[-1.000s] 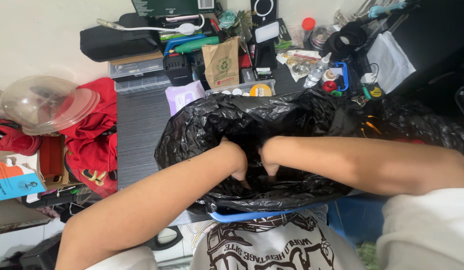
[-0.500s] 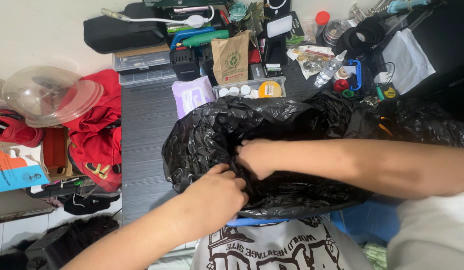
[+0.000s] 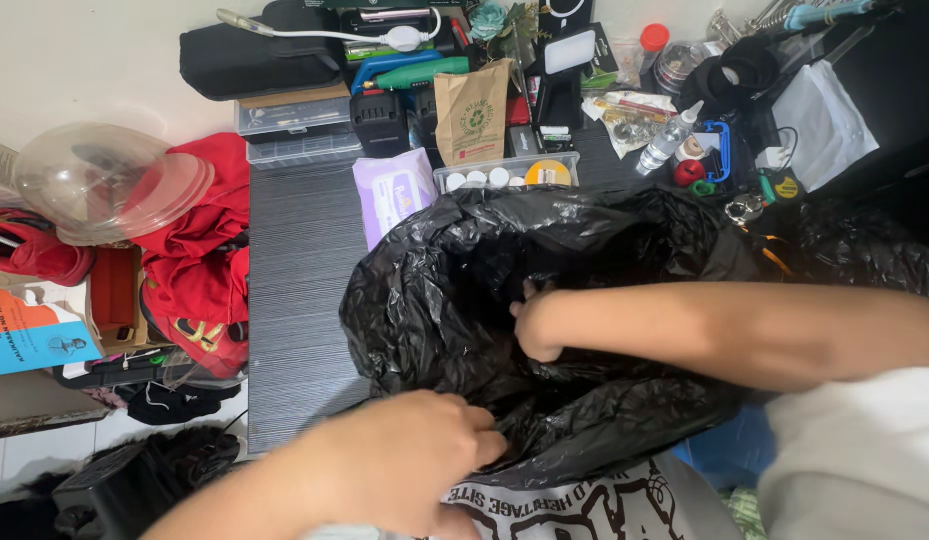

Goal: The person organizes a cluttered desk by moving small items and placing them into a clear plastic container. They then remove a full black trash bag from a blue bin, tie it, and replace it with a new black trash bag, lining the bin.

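The left hand (image 3: 410, 465) pinches the near rim of the black bag (image 3: 455, 290), fingers curled tight on the plastic. The right hand (image 3: 537, 325) reaches into the bag's open mouth, fingers hidden, so its grip cannot be told. The bag lies on the dark table (image 3: 295, 270), with a purple wipes pack (image 3: 393, 190) beyond it.

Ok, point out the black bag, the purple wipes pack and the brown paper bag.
black bag (image 3: 425, 290), head view, on its crinkled left wall.
purple wipes pack (image 3: 393, 192), head view, middle of its top face.
brown paper bag (image 3: 473, 118), head view, on its front panel.
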